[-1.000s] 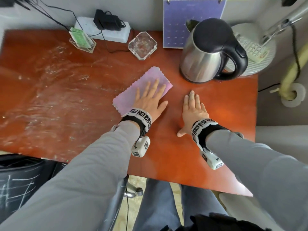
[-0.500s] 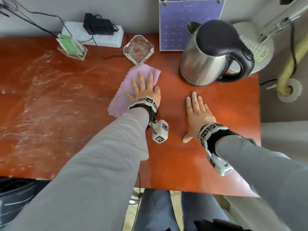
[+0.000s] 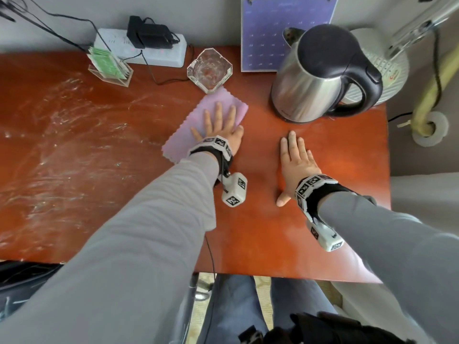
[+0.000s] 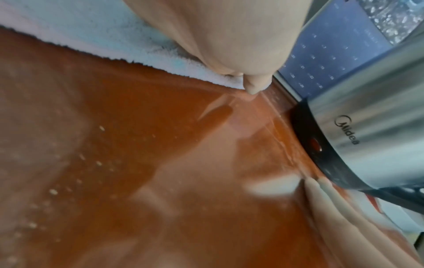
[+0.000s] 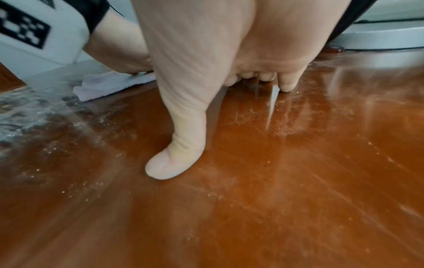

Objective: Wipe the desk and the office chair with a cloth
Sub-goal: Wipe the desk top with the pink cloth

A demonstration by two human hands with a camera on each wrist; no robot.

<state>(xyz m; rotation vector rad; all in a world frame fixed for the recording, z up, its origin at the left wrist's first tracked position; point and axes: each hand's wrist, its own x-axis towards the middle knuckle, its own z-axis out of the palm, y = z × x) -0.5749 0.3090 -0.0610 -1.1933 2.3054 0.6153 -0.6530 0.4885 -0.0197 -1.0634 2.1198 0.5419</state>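
Cloth (image 3: pixel 198 125) lies flat on the worktop (image 3: pixel 248 232), far-centre, long axis running diagonal from near-left to far-right. Its far corner is just beside the glass ashtray (image 3: pixel 210 70); kettle (image 3: pixel 320 75) is to its right, apart from it.

Left hand (image 3: pixel 219 125) sits directly on top of the cloth, palm down, fingers straight and spread, pointing to the far edge. It presses, no grip. Thumb hangs off the right edge of the cloth onto bare wood.

Right hand (image 3: pixel 295 162) is flat on bare worktop near-right of the cloth, fingers extended and together, thumb splayed out, holding nothing. Looks like a brace.

Key relation: dusty smeared area (image 3: pixel 62 145) is all to the left of the cloth; right side looks cleaner. Judgement: next stroke likely goes left, left hand drives it. Ashtray and card holder (image 3: pixel 109 68) sit close along the far edge, could get nudged.

Chair not clearly in view, presumably not done yet.
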